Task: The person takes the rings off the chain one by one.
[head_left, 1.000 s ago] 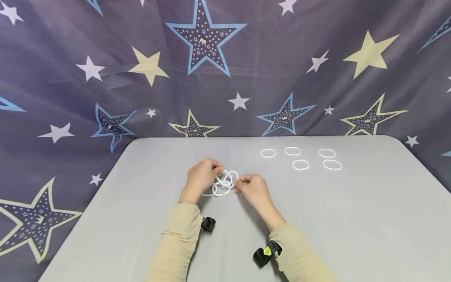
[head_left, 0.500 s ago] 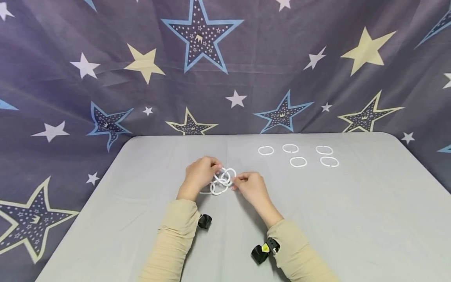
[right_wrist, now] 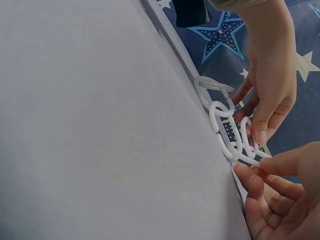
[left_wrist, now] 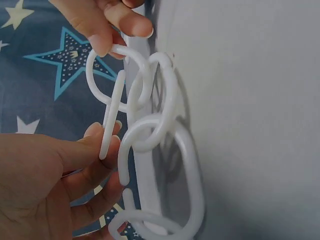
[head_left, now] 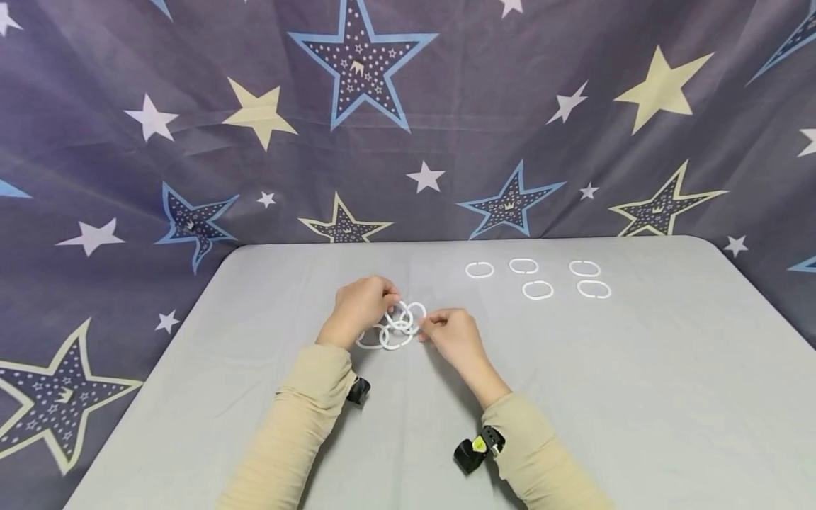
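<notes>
White plastic C-shaped links (left_wrist: 194,175) hang joined in a short chain between the two hands, low over the table. My left hand (head_left: 365,303) pinches one link (left_wrist: 113,115) between thumb and fingers, seen nearly edge-on in the left wrist view. My right hand (head_left: 454,336) pinches the end link (left_wrist: 90,75) with thumb and forefinger; the left hand's link overlaps it in that view. In the right wrist view the left hand (right_wrist: 272,85) comes in from above and the right hand (right_wrist: 280,195) from below. The lower links of the chain lie toward the left on the tabletop.
Several loose white links (head_left: 537,299) lie apart at the back right of the grey-covered table (head_left: 637,397). A dark star-patterned curtain (head_left: 446,106) hangs behind the table's far edge. Black wrist cameras (head_left: 468,457) sit under the beige sleeves (head_left: 532,443).
My left forearm and wrist swing a little to the left, and the left hand tilts with its link. The right hand barely moves. The whole head view shifts slightly.
</notes>
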{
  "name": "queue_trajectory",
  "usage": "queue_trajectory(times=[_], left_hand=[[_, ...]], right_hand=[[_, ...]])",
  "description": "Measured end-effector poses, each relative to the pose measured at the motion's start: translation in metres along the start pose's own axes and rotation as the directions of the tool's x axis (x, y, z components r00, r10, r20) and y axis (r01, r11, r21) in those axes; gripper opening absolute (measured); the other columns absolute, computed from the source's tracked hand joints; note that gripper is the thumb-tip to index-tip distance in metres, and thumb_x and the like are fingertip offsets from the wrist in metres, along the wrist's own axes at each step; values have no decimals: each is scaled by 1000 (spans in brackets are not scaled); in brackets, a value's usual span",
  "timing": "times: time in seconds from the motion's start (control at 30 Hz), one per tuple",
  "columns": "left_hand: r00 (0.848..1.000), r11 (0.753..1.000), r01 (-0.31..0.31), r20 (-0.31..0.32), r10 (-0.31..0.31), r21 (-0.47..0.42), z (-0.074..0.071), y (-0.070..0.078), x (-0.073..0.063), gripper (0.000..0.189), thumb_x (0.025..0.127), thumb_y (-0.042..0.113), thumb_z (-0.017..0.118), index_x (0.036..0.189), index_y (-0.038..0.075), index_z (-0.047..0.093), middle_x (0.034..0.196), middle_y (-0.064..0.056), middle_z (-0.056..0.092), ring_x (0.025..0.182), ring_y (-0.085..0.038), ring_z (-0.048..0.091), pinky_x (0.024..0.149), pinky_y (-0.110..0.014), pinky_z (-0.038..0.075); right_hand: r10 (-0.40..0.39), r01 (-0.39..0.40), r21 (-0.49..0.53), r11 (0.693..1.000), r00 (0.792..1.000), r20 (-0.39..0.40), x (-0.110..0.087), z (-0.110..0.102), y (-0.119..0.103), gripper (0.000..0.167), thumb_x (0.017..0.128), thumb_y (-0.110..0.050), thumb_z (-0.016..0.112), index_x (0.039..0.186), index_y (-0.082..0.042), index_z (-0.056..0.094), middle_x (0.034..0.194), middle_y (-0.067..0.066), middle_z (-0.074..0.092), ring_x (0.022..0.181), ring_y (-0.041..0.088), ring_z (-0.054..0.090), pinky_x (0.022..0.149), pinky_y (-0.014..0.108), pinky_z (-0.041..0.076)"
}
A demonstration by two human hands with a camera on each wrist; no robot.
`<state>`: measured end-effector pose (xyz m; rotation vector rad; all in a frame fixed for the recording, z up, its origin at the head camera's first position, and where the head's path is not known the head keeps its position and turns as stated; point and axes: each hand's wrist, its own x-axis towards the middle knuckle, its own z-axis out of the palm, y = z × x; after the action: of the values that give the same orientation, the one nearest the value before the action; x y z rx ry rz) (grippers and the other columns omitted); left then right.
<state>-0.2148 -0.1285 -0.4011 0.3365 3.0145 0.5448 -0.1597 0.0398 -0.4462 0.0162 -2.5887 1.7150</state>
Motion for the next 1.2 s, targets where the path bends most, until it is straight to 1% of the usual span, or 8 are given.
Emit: queue_trajectory(times=[0.4, 0.5, 0.63, 0.8, 0.9, 0.97, 1.1, 1.2], left_hand=[[996, 1000, -24, 87, 25, -12, -8, -2, 5, 18, 96, 30, 65, 103, 18, 77, 96, 2, 72, 92, -21, 64, 85, -48, 47], [992, 999, -38, 120, 39, -11, -10, -4, 7, 17, 97, 30, 64, 101, 19, 77, 95, 3, 71, 87, -19, 63, 84, -46, 47], [984, 998, -57, 169, 59, -17, -12, -7, 10, 17, 97, 29, 63, 96, 18, 76, 84, 4, 69, 76, -15, 58, 78, -42, 46], [972, 996, -75, 220, 83, -41, -13, -10, 14, 20, 99, 28, 61, 92, 14, 74, 76, 4, 64, 71, -15, 54, 73, -37, 42], [961, 992, -101, 250, 116, -74, -14, -12, 17, 20, 99, 26, 61, 93, 11, 74, 75, 4, 64, 70, -13, 52, 71, -33, 41], [948, 984, -136, 274, 163, -117, -15, -14, 19, 20, 99, 22, 60, 93, 7, 73, 73, 2, 62, 68, -12, 50, 69, -30, 41], [915, 955, -190, 312, 255, -226, -17, -18, 21, 20, 99, 14, 59, 90, -1, 69, 68, 1, 57, 63, -10, 46, 65, -25, 39], [899, 937, -204, 324, 294, -285, -17, -20, 24, 21, 100, 11, 58, 89, -4, 68, 66, 0, 54, 62, -9, 45, 63, -24, 39]], right_hand=[[-3, 3, -2, 1000, 1000, -1, 0, -2, -1, 13, 90, -10, 69, 86, 0, 76, 68, 8, 71, 53, 12, 58, 51, 24, 43], [2, -2, -3, 1000, 1000, 0, 0, -2, 0, 13, 90, -11, 69, 87, 0, 76, 68, 8, 71, 52, 11, 58, 50, 24, 42], [2, -2, -3, 1000, 1000, 0, 0, -1, 1, 13, 90, -11, 69, 87, 0, 76, 68, 7, 71, 52, 10, 57, 50, 25, 42], [1, -1, 2, 1000, 1000, 3, 0, -1, 0, 13, 90, -10, 68, 87, 0, 76, 68, 8, 71, 51, 10, 56, 50, 25, 42], [-1, 1, 5, 1000, 1000, 4, 0, 0, 1, 13, 90, -10, 68, 87, 0, 76, 68, 9, 71, 51, 10, 56, 50, 25, 43], [-3, 3, 5, 1000, 1000, 2, 0, 0, 0, 13, 90, -10, 68, 87, 0, 76, 68, 9, 71, 51, 10, 56, 50, 25, 43], [3, -3, 2, 1000, 1000, 4, 0, 0, 0, 13, 90, -10, 69, 87, 0, 76, 68, 8, 71, 51, 10, 56, 50, 25, 43], [7, -7, -3, 1000, 1000, 8, 0, 1, 0, 13, 90, -10, 68, 87, 0, 76, 68, 8, 71, 51, 10, 56, 50, 25, 43]])
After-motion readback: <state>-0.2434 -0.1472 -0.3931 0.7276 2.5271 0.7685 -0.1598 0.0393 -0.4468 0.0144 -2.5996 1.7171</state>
